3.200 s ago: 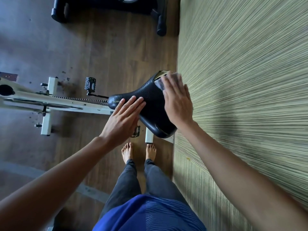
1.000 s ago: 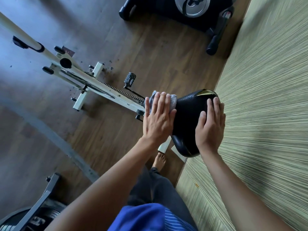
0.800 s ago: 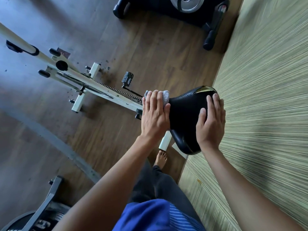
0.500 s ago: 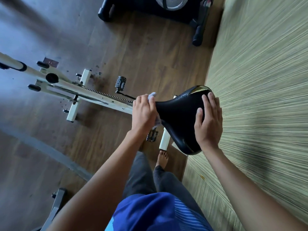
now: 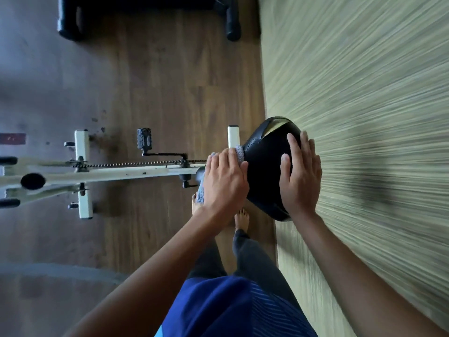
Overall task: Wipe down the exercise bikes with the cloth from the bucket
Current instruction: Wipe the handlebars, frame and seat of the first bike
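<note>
Cloth (image 5: 239,153) has been swapped over, basically. A few seconds back it was being pressed onto the wide back end of the seat (image 5: 263,166) by the right hand (image 5: 300,176). Now it's bunched under the left hand (image 5: 224,181) at the narrow front end, where the seat meets the white bike frame (image 5: 136,172).

Half a second ago the nose was being gripped tighter. Now the left fingers are bent over the cloth more loosely, with grey fabric poking out past the fingertips and hanging below the palm.

The right hand is laid flat on the back of the seat, fingers straight, nothing held, so it looks like it's just being used for steadying.

What that probably means: the back and top of the seat can be counted as done, and the nose is what's being wiped now. The frame, chain and pedal (image 5: 144,138) don't look touched yet, and the black bike (image 5: 73,25) further off hasn't been reached. No bucket can be seen.
</note>
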`<state>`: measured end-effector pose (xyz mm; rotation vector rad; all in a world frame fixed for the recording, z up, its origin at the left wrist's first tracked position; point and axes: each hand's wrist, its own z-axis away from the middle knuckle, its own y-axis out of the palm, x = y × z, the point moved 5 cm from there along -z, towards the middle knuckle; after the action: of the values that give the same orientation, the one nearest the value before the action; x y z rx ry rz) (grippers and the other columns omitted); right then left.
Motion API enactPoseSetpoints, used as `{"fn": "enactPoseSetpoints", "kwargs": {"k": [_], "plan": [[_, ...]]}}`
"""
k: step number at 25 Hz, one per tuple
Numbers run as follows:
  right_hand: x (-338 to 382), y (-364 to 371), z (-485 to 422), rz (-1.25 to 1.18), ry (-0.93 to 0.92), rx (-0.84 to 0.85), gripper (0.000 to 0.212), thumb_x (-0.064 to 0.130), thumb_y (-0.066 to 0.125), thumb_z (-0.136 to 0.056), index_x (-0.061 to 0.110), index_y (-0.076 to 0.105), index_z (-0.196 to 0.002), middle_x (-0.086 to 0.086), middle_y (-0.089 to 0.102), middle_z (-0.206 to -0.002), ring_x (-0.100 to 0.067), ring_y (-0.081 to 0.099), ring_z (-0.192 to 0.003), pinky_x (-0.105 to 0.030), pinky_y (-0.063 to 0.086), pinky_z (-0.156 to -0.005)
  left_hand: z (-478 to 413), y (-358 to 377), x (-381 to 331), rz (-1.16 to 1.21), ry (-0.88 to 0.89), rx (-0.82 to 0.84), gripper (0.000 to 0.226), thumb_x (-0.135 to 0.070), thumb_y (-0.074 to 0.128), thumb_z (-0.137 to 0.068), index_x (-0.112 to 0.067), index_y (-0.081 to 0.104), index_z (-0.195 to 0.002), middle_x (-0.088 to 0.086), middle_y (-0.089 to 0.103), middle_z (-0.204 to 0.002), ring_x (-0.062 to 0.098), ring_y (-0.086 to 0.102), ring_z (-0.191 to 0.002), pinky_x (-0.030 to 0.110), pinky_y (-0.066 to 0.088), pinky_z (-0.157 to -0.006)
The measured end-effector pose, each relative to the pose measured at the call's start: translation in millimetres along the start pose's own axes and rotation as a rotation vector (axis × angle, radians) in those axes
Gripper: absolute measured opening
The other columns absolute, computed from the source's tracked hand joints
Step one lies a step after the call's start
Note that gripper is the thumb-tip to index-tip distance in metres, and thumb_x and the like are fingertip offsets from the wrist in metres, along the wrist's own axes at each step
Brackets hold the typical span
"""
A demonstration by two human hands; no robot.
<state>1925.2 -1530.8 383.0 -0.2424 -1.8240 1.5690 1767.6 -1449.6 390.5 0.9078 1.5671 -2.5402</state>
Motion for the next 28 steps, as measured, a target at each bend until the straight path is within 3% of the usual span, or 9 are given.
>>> {"fn": "enactPoseSetpoints", "kwargs": {"k": [2, 7, 12, 17, 20, 23, 25, 28], "plan": [[6.3, 3.8, 11.9, 0.016, 0.129, -0.023, 0.047, 0.032, 0.033, -0.107, 0.026, 0.034, -0.154, 0.002, 0.023, -0.164, -0.019, 0.018, -0.153, -0.044, 0.021, -0.121, -10.0, -0.9, -0.9, 0.011, 0.02, 0.129, 0.059, -0.04, 0.02, -0.102, -0.003, 0.041, -0.143, 0.015, 0.051, -0.142, 0.032, 0.045, -0.131, 0.041, 0.029, -0.115], [18.8, 11.1, 18.3, 0.115, 0.265, -0.077, 0.049, 0.031, 0.027, -0.105, 0.027, 0.03, -0.155, 0.003, 0.022, -0.165, -0.017, 0.015, -0.153, -0.041, 0.016, -0.123, -33.9, 2.3, -9.5, 0.119, 0.054, 0.353, 0.062, -0.04, 0.026, -0.106, -0.008, 0.009, -0.157, 0.01, 0.017, -0.164, 0.024, 0.02, -0.15, 0.036, 0.02, -0.119], [18.3, 14.2, 17.8, 0.178, 0.267, -0.069, 0.05, 0.035, 0.021, -0.107, 0.025, 0.029, -0.156, 0.0, 0.021, -0.165, -0.017, 0.012, -0.154, -0.038, 0.011, -0.125, -56.7, 12.6, -26.2, 0.266, 0.064, 0.366, 0.066, -0.041, 0.027, -0.106, -0.012, -0.003, -0.157, 0.003, 0.002, -0.167, 0.014, 0.004, -0.153, 0.03, 0.011, -0.121], [18.2, 8.9, 2.1, 0.123, 0.079, 0.009, 0.052, 0.034, 0.029, -0.107, 0.017, 0.031, -0.155, -0.001, 0.024, -0.164, -0.019, 0.014, -0.154, -0.041, 0.017, -0.124, -68.1, 14.6, -18.1, 0.389, 0.155, 0.463, 0.066, -0.036, 0.03, -0.106, -0.015, -0.007, -0.157, -0.003, -0.002, -0.166, 0.004, -0.003, -0.15, 0.012, -0.001, -0.113], [17.1, 9.4, -17.0, 0.131, 0.051, 0.027, 0.053, 0.037, 0.027, -0.107, 0.019, 0.028, -0.156, 0.0, 0.024, -0.164, -0.019, 0.017, -0.153, -0.043, 0.023, -0.122, -82.2, 19.2, -25.7, 0.441, 0.177, 0.439, 0.063, -0.035, 0.032, -0.106, -0.016, 0.0, -0.158, -0.001, 0.004, -0.166, 0.006, 0.0, -0.151, 0.013, 0.0, -0.115], [17.4, 11.0, -20.7, 0.15, 0.056, -0.025, 0.051, 0.035, 0.031, -0.107, 0.017, 0.033, -0.155, -0.002, 0.03, -0.162, -0.02, 0.024, -0.151, -0.046, 0.031, -0.118, -102.7, 21.6, -39.5, 0.483, 0.221, 0.359, 0.052, -0.031, 0.034, -0.107, -0.019, 0.021, -0.155, -0.003, 0.023, -0.161, 0.007, 0.016, -0.147, 0.009, 0.007, -0.113], [16.7, 11.8, -19.2, 0.147, 0.049, -0.052, 0.05, 0.034, 0.033, -0.107, 0.016, 0.035, -0.153, -0.003, 0.033, -0.161, -0.02, 0.026, -0.15, -0.047, 0.033, -0.116, -113.6, 17.0, -48.6, 0.485, 0.312, 0.305, 0.041, -0.028, 0.033, -0.108, -0.019, 0.04, -0.147, -0.01, 0.04, -0.147, 0.001, 0.03, -0.135, 0.002, 0.013, -0.106], [14.7, 10.4, -19.0, 0.067, 0.095, -0.081, 0.049, 0.032, 0.037, -0.106, 0.013, 0.038, -0.151, -0.004, 0.034, -0.16, -0.018, 0.031, -0.148, -0.044, 0.036, -0.115, -135.9, 12.3, -65.5, 0.506, 0.401, 0.41, 0.039, -0.03, 0.03, -0.109, -0.024, 0.066, -0.123, -0.02, 0.059, -0.122, -0.004, 0.048, -0.118, 0.012, 0.029, -0.104]]}}
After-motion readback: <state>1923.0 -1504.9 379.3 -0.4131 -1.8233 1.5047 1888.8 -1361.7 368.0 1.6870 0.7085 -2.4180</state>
